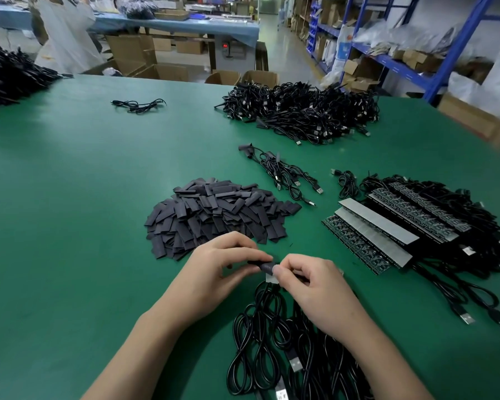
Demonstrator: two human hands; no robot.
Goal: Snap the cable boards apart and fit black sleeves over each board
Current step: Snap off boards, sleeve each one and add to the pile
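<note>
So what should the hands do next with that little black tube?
Probably push the black sleeve farther over the board: the left hand pinches the sleeve, the right hand pinches the board, and a pale bit of board shows uncovered.

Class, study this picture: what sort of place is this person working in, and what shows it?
Probably a factory assembly bench in a warehouse: a green worktable heaped with black sleeves and USB cables, and blue storage racks holding cardboard boxes behind.
</note>
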